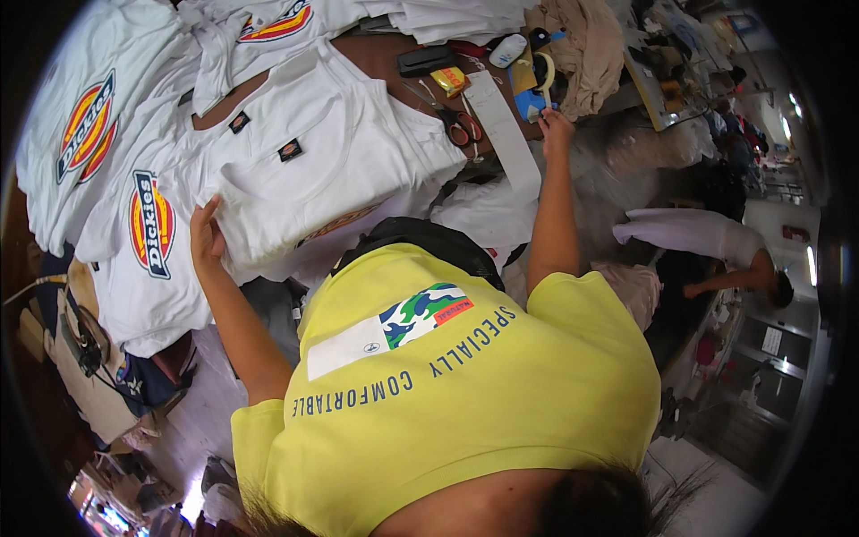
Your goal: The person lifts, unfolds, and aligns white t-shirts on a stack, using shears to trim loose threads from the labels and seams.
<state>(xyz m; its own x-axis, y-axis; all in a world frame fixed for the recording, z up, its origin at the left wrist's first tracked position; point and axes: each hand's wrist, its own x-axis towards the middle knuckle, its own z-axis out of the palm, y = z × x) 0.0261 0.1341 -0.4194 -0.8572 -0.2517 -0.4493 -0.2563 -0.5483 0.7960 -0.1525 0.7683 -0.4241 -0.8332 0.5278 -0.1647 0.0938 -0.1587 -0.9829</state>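
Observation:
My left hand [206, 234] lies flat, fingers apart, on the edge of a white T-shirt [331, 161] spread on the brown table [376, 55]. My right hand [556, 125] reaches to the table's right edge. It touches a blue item [528, 103] beside a roll of tape [543, 70] and a long white strip [506, 134]. Its fingers are curled away from view, so its grip is unclear. My yellow shirt [465, 394] fills the lower middle of the view.
More white T-shirts with round red and yellow logos [107, 134] are piled at left. Red-handled scissors [461, 127], a black case [425, 59] and a beige cloth [586, 49] lie on the table. Another person in a white top [698, 234] bends over at right.

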